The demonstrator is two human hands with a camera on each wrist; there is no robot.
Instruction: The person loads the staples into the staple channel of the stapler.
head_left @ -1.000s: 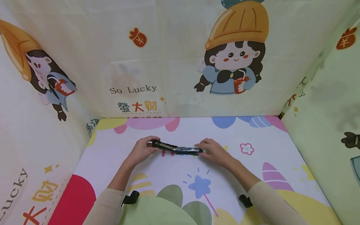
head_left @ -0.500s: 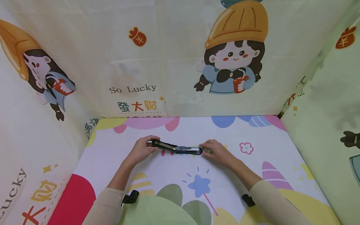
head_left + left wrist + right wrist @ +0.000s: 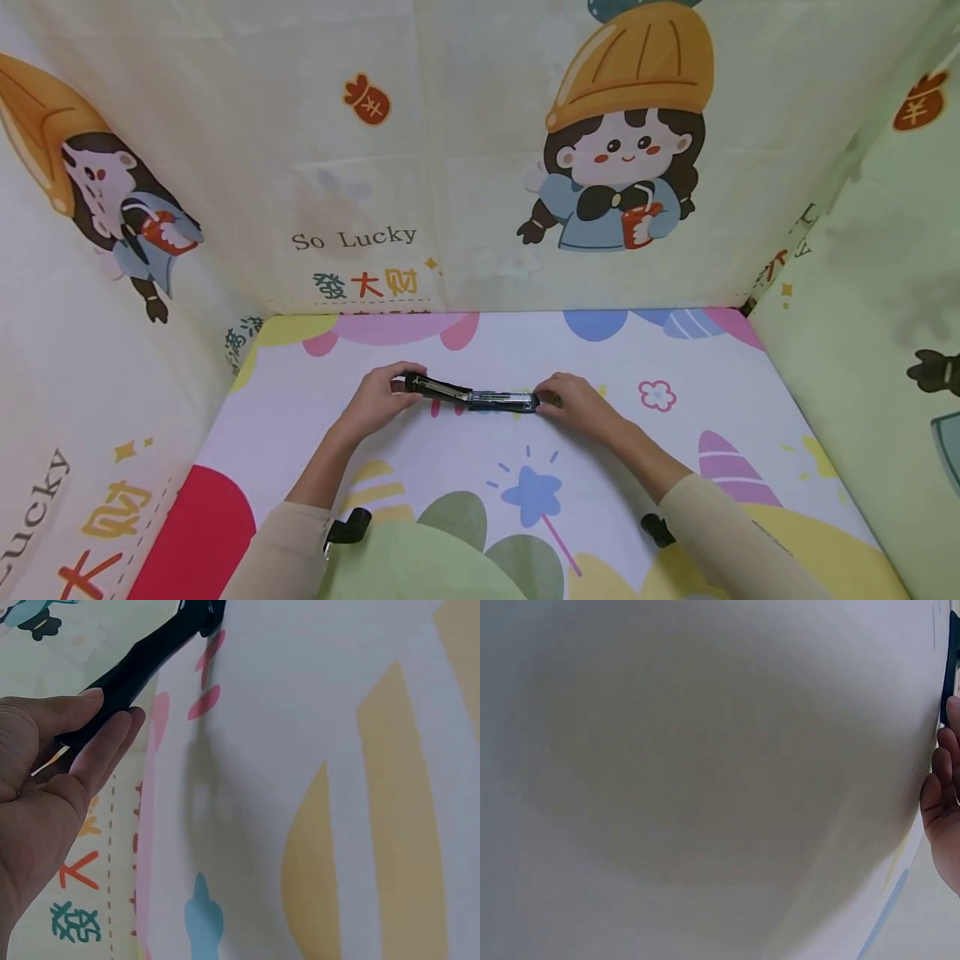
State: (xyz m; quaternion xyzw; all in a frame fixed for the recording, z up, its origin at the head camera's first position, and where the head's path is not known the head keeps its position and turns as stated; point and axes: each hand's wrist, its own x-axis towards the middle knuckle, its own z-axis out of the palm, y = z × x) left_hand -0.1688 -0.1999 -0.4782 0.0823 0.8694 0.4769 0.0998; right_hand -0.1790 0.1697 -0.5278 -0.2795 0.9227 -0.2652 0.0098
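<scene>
At frame ctr., L hand point(image 3: 375, 404) and R hand point(image 3: 577, 408) stand apart, one at each end of a black hinged tool point(image 3: 476, 401), by its look a stapler.

L hand: thumb and fingers pinch the tool's L end. R hand: fingers bent at the R end, apparently touching; whether they grip it, I can't tell. The R-wrist view catches only fingertips and a dark strip at the frame's R edge.

Tool cond.: opened out nearly in line, w/ a slight bend at mid-length. The R half shows a silvery channel point(image 3: 501, 398); contents too small to read. The L half is off the surface, per the L-wrist view (upper L of frame).

Progress (my judgement): opening = done. Folding the halves together = not done. Loading or clearing of the channel: can't confirm, n/a from here.

Outward: beige sleeves point(image 3: 281, 542) at lower L and lower R, each w/ a black fitting point(image 3: 348, 527) alongside. Beneath, a white printed table cover point(image 3: 480, 454), incl. a blue star point(image 3: 532, 497) at lower ctr. and a pink flower outline point(image 3: 657, 397) at R. Patterned wall cloth point(image 3: 465, 200) fills the upper frame.
</scene>
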